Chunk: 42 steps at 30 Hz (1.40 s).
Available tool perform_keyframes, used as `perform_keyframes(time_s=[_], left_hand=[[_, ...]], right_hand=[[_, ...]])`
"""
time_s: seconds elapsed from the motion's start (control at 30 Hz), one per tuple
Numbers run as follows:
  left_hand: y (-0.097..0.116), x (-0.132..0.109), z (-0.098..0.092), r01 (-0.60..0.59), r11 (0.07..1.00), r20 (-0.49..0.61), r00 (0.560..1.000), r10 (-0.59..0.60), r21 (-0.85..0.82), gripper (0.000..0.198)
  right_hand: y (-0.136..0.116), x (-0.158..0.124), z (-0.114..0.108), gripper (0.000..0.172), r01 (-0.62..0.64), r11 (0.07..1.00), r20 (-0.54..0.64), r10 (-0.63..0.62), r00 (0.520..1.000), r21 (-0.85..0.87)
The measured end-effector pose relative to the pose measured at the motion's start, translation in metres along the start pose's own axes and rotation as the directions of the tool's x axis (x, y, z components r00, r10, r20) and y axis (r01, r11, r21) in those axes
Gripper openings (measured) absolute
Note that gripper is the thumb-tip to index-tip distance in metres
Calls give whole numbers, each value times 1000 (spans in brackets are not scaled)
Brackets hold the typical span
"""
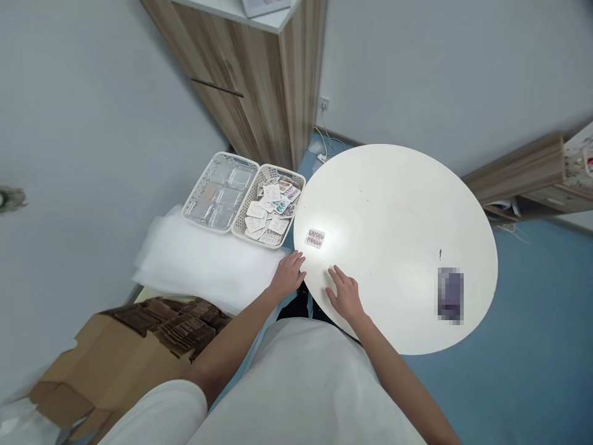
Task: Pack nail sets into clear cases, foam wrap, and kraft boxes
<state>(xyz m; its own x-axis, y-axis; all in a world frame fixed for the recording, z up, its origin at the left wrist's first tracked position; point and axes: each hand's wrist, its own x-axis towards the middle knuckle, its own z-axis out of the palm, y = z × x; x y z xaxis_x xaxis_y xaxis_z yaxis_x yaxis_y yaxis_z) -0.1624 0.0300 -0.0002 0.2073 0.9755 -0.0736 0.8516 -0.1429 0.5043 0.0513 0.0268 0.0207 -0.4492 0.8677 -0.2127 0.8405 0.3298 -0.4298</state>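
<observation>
On the round white table [398, 210], near its left edge, lies a small clear pack of press-on nails [315, 238] in dark pinkish tones. My left hand [288, 275] is at the table's left edge just below this pack, fingers apart and holding nothing. To the right, my right hand [345, 293] hovers over or rests on the tabletop with its fingers spread; whether it touches the surface I cannot tell. Beyond my left hand, a white basket [237, 230] holds many small printed cards [265, 213], some with coloured nails showing.
Another white basket [189, 207] with clear plastic boxes [227, 198] adjoins the first. White foam wrap [204, 266] lies below them. An open cardboard box [106, 352] stands at lower left. A pixelated dark object [451, 295] lies on the table's right. A wooden cabinet [264, 80] stands behind.
</observation>
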Motion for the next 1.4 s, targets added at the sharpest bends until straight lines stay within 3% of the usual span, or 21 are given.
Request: perform_keyframes(time_s=[0.17,0.3,0.5,0.63,0.77,0.93,1.07,1.2,1.4], left_hand=[[19,-36,6,129,988,-22,991,-131,-80,40],[38,-76,6,244,961,63,969,-237,-133,42],[53,-123,-19,392,894,160,918,-363,-218,54],[51,-144,-48,480,856,148,876,-459,-190,62],[43,-173,-76,527,841,170,846,-505,-122,64],[24,-207,-105,506,854,129,861,-492,-119,63],[6,-212,-124,477,872,70,879,-472,-106,60],[-13,-199,-139,444,891,64,896,-440,-92,58],[-48,-165,-154,425,895,-9,903,-430,-140,55]], right_hand=[[15,-24,2,48,73,992,51,-78,996,106],[20,-35,9,48,127,968,132,-158,979,218],[6,-42,11,40,134,906,240,-245,939,401],[-19,-26,9,37,95,822,211,-253,944,561],[-61,-2,13,39,48,659,146,-236,961,750],[-118,18,26,38,43,607,119,-224,967,793],[-146,23,31,39,69,641,144,-275,951,764],[-158,37,24,37,74,703,199,-298,933,707],[-164,96,10,38,109,761,172,-279,945,639]])
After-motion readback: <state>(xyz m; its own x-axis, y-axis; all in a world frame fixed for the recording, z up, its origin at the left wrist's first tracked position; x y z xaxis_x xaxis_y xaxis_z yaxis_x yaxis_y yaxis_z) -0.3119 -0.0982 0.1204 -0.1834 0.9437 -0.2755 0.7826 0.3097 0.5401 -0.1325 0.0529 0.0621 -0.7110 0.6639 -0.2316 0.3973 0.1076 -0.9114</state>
